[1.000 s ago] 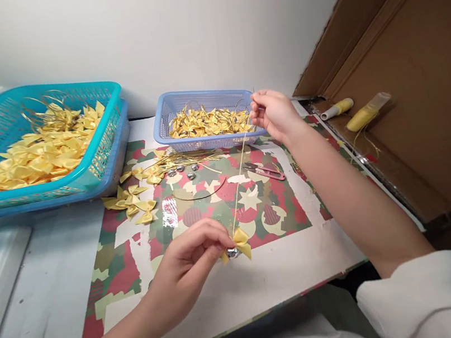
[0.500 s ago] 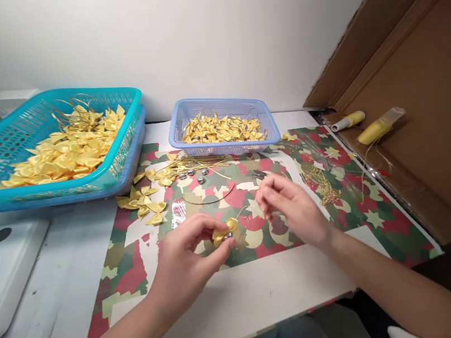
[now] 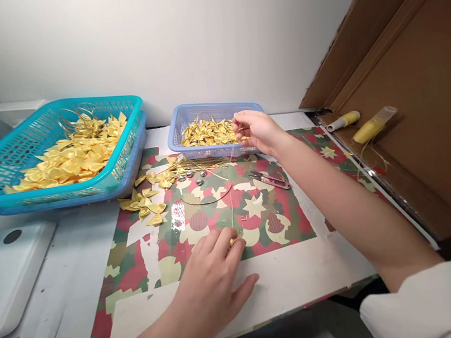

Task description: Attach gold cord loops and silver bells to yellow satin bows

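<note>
My left hand (image 3: pixel 213 272) lies palm down near the front of the patterned sheet (image 3: pixel 199 221), with its fingers closed over a yellow ribbon bow (image 3: pixel 232 242). Only a scrap of that bow shows; its bell is hidden. A thin gold thread (image 3: pixel 232 207) runs up from the bow toward my right hand (image 3: pixel 257 130). That hand is raised before the small basket, pinching the thread between thumb and fingers. Thread snips (image 3: pixel 270 180) lie beneath my right forearm. Several silver bells (image 3: pixel 199 182) and loose yellow bows (image 3: pixel 141 203) rest to the left.
A turquoise basket (image 3: pixel 133 120) of bows stands at back left, and a blue-violet basket (image 3: pixel 173 131) of bows at back centre. A white box-like object (image 3: pixel 8 275) lies at left. Cardboard (image 3: pixel 419 78) walls the right side, with two thread spools (image 3: pixel 374 125) before it.
My right hand has risen up and away from the bow, drawing the thread out. My left hand has turned palm down over the bow. The snips have come into fuller view.
</note>
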Action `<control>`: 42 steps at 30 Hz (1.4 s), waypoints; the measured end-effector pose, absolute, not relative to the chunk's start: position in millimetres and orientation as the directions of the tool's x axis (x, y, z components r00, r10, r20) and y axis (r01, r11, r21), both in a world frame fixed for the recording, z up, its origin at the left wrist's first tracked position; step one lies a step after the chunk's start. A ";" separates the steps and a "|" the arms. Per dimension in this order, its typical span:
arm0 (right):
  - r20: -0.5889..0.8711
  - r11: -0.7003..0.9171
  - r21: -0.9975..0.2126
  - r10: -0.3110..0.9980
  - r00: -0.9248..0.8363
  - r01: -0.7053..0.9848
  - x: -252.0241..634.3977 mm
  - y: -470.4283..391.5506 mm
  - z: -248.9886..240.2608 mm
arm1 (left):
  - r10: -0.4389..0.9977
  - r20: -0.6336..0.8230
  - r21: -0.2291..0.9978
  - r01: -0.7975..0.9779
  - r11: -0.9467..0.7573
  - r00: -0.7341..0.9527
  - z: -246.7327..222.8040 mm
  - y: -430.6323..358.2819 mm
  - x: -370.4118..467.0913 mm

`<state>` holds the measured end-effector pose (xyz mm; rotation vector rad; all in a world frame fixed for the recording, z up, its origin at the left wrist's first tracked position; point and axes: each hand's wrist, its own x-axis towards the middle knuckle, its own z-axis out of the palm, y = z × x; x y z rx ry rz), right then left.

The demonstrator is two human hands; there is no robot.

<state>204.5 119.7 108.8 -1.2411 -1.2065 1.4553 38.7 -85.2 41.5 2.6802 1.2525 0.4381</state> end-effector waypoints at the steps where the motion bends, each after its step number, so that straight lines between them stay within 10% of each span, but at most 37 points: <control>1: -0.167 -0.171 -0.985 0.976 -0.137 -0.012 204.0 123.1 108.2 | 0.735 0.237 0.278 0.680 -0.678 0.635 39.6 -84.8 31.3; 24: 0.055 -0.002 -0.770 0.996 0.069 0.638 196.3 185.2 74.1 | 0.790 0.298 0.318 0.725 -0.611 0.536 30.3 -99.1 33.8; 34: 0.158 0.024 -0.596 0.984 0.088 0.803 202.4 169.2 76.7 | 0.849 0.169 0.078 0.851 -0.519 0.501 34.0 8.1 -15.2; 39: 0.446 0.240 -0.464 0.895 -0.009 0.853 214.2 136.6 80.9 | 0.836 0.145 0.055 0.839 -0.541 0.530 38.6 15.0 -13.8; 42: 0.536 0.521 -0.379 0.797 -0.278 0.765 214.1 105.1 82.9 | 0.873 0.146 0.242 0.839 -0.487 0.465 57.9 19.3 -21.0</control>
